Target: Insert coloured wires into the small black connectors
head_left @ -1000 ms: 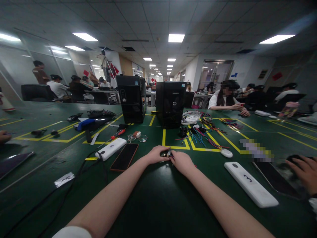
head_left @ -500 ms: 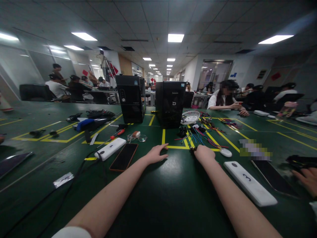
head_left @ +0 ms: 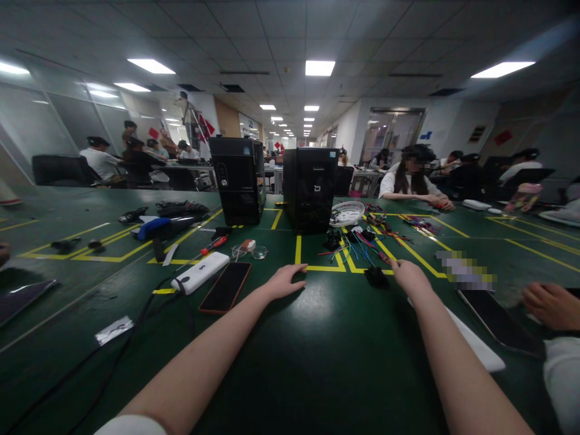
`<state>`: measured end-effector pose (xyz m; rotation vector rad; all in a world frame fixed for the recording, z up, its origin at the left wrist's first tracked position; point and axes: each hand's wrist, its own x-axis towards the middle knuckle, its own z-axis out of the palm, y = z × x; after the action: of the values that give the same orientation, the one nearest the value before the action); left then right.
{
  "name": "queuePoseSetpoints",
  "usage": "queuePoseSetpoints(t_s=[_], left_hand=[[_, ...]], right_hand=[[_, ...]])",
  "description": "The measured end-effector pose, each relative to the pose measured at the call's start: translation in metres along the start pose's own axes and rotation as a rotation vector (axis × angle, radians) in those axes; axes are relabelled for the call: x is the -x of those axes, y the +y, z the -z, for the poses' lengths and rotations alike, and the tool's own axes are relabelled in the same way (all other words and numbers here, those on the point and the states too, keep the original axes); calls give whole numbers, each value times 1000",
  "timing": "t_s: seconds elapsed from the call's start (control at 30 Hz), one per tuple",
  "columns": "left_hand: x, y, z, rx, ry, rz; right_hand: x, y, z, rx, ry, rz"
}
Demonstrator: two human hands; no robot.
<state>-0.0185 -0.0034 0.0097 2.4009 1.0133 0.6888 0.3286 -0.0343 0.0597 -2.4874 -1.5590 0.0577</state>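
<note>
My left hand (head_left: 286, 282) rests on the green table with thumb and fingers apart, holding nothing, in front of the black computer tower (head_left: 310, 190). My right hand (head_left: 411, 278) is at the near right end of a bundle of coloured wires (head_left: 360, 248). Its fingertips are closed together at the end of a red wire (head_left: 384, 258). A small black part (head_left: 376, 276), blurry in outline, lies on the table just left of these fingers. More black connectors (head_left: 334, 237) sit at the left of the bundle.
Left of my left hand lie a phone (head_left: 225, 287), a white power bank (head_left: 200, 272), glasses (head_left: 257, 252) and a red screwdriver (head_left: 214, 245). A second tower (head_left: 236, 181) and a white basket (head_left: 348, 212) stand farther back. A co-worker's hand (head_left: 550, 305) is at the right.
My right hand has let go of the small black part, now lying on the table, and moved right to the red wire's end. My left hand has stayed in place.
</note>
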Motion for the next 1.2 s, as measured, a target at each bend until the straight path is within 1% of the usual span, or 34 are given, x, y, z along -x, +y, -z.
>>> queuePoseSetpoints(t_s=[0.13, 0.23, 0.4, 0.47, 0.57, 0.63, 0.97, 1.07, 1.2], left_hand=[[0, 0, -1, -18, 7, 1], [0, -1, -1, -34, -2, -20], [-1, -3, -2, -58, 7, -21], [-1, -3, -2, -64, 8, -24], [-1, -2, -1, -64, -4, -39], [-1, 0, 0, -62, -9, -51], [-1, 0, 0, -62, -3, -94], [-1, -1, 0, -76, 2, -103], [-1, -2, -2, -90, 5, -112]], right_hand=[[5, 4, 1, -36, 32, 76], [8, 1, 2, -49, 54, 123], [11, -4, 1, -79, 50, 181], [12, -5, 1, -64, 32, 186], [14, -7, 2, -42, -44, 184], [15, -9, 2, -39, -69, 198], [11, -12, -5, 19, -87, 283], [12, -12, -4, 2, -66, 280], [12, -12, -4, -33, -100, 260]])
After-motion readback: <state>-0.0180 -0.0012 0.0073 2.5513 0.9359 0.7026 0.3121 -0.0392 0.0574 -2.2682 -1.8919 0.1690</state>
